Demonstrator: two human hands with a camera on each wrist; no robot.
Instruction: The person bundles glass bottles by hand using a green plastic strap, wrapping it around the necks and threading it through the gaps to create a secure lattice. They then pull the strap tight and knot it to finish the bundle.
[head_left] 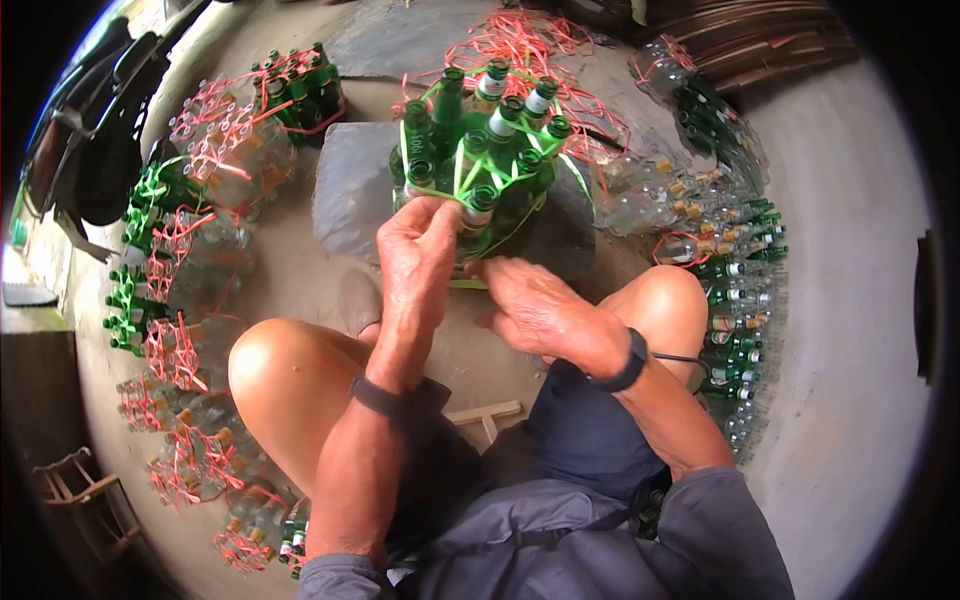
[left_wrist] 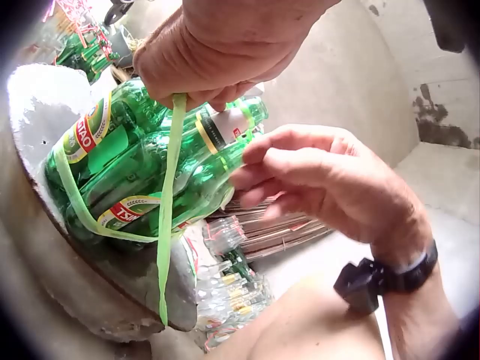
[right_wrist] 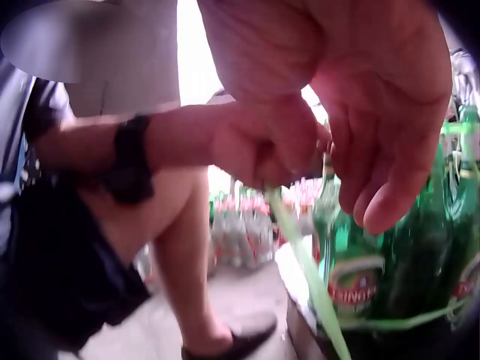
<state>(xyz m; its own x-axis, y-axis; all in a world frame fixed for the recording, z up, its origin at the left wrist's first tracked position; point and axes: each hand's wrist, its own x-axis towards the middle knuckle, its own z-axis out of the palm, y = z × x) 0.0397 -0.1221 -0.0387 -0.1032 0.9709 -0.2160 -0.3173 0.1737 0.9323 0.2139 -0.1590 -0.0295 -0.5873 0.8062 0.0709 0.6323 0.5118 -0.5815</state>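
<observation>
A cluster of green bottles (head_left: 512, 165) stands upright on a grey stone block (head_left: 345, 185), with green strap around the bodies and between the necks. The left hand (head_left: 415, 265) pinches the green strap (left_wrist: 171, 195) at the near side of the necks; a length of it hangs below the fingers. Just to the right and lower, the right hand (head_left: 545, 310) is near the bottles with its fingers loosely bent, and nothing shows in it. In the left wrist view the right hand (left_wrist: 330, 176) has its fingertips close to a bottle neck; contact cannot be told.
Bundles of clear and green bottles with red strap (head_left: 175, 350) line the left side. More bottles (head_left: 735, 300) stand along the right. Loose red strap (head_left: 520, 40) lies behind the block. A small wooden frame (head_left: 485, 412) is between the legs; a scooter stands at upper left.
</observation>
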